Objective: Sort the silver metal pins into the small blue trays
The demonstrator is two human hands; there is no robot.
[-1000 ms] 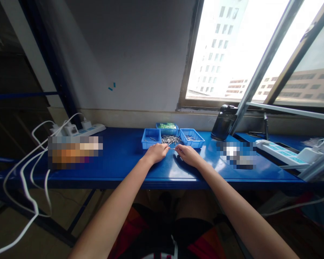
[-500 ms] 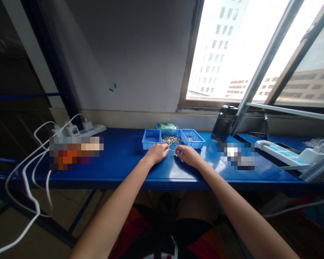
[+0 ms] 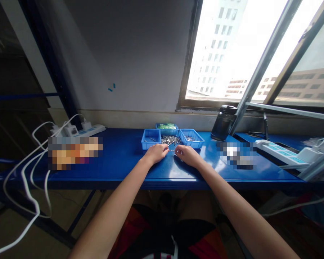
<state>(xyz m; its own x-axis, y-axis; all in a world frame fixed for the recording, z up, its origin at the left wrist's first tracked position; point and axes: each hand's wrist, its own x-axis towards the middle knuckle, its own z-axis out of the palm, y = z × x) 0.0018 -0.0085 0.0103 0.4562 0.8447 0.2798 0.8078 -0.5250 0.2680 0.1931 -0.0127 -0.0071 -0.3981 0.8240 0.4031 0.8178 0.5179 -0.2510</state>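
Observation:
My left hand [image 3: 157, 153] and my right hand [image 3: 188, 155] are close together over the blue table, each in a pinch. A thin, silvery metal piece [image 3: 171, 150] spans the small gap between my fingertips, its ends hidden in them. It is too small to name exactly. Just beyond my fingers lies a pile of small, slender metal parts [image 3: 171, 139]. A blue bin [image 3: 151, 146] with a few such parts stands to the left of the pile. To the right, another blue bin [image 3: 194, 144] holds several more.
Behind the pile sits a blue bin with green bagged contents [image 3: 167, 126]. A dark bottle-like container [image 3: 223, 123] stands at the right by a metal post. Power strips [image 3: 280, 153] and white cables [image 3: 27, 180] flank the work area. Two patches on the table [image 3: 118, 158] are blurred out.

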